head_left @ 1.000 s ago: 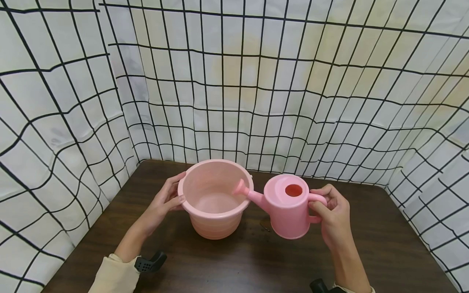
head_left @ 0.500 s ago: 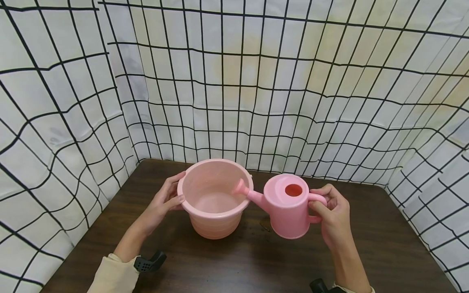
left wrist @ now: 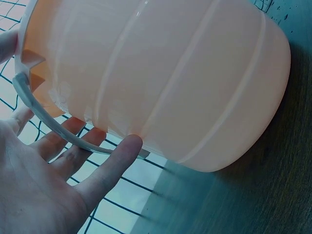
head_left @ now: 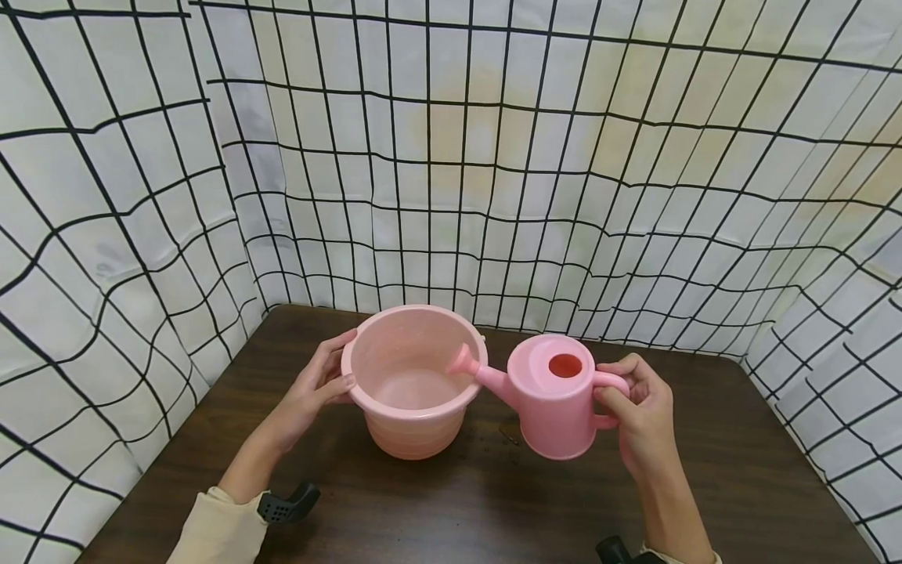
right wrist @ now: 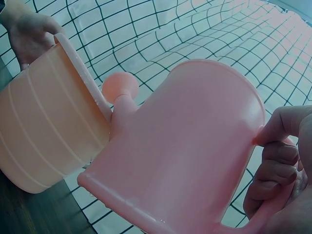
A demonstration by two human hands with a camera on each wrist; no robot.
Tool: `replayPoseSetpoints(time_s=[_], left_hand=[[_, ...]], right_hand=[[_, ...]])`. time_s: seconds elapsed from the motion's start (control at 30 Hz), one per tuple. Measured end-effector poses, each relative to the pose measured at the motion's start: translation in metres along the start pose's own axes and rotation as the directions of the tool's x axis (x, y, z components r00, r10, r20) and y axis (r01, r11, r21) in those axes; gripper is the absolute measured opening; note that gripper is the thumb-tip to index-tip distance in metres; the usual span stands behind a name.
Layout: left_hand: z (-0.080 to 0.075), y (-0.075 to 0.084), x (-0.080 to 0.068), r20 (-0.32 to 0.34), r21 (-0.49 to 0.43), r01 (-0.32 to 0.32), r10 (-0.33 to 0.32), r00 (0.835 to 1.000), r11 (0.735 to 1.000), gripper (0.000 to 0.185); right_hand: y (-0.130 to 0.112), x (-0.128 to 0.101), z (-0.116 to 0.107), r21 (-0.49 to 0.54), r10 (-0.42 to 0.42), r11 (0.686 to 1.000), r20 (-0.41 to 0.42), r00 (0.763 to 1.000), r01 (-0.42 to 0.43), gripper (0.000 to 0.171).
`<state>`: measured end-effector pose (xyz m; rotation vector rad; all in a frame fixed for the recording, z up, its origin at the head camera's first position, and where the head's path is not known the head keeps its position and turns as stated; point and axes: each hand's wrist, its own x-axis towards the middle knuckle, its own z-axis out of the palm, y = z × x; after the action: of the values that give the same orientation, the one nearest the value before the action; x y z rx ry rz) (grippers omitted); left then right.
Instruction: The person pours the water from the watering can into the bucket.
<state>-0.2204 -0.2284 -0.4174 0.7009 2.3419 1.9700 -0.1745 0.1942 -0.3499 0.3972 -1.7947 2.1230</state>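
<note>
A light pink bucket (head_left: 416,423) stands on the dark wooden table. My left hand (head_left: 317,376) rests against its left side, thumb and forefinger at the rim. In the left wrist view its fingers (left wrist: 109,165) are spread and mostly straight along the outer wall, beside the bucket's pale carrying handle (left wrist: 51,121). My right hand (head_left: 643,407) grips the handle of a pink watering can (head_left: 557,419), its fingers curled round it. The can looks upright, its spout's sprinkler head (head_left: 463,362) over the bucket's right rim. No stream of water shows.
White cloth walls (head_left: 395,180) with a black grid enclose the table (head_left: 437,517) at the back and sides. A small dark mark (head_left: 509,435) shows on the tabletop between bucket and can. Black straps (head_left: 289,505) sit at both wrists.
</note>
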Motion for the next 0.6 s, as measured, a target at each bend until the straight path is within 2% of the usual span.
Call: replayPoseSetpoints(time_s=[0.6], left_hand=[[-0.0003,0.0006,0.0000,0.000,0.006,0.013,-0.013,1.000,1.000,0.060]], right_hand=[[-0.0001,-0.0002,0.0000,-0.009,0.006,1.000,-0.002,1.000,-0.006,0.022]])
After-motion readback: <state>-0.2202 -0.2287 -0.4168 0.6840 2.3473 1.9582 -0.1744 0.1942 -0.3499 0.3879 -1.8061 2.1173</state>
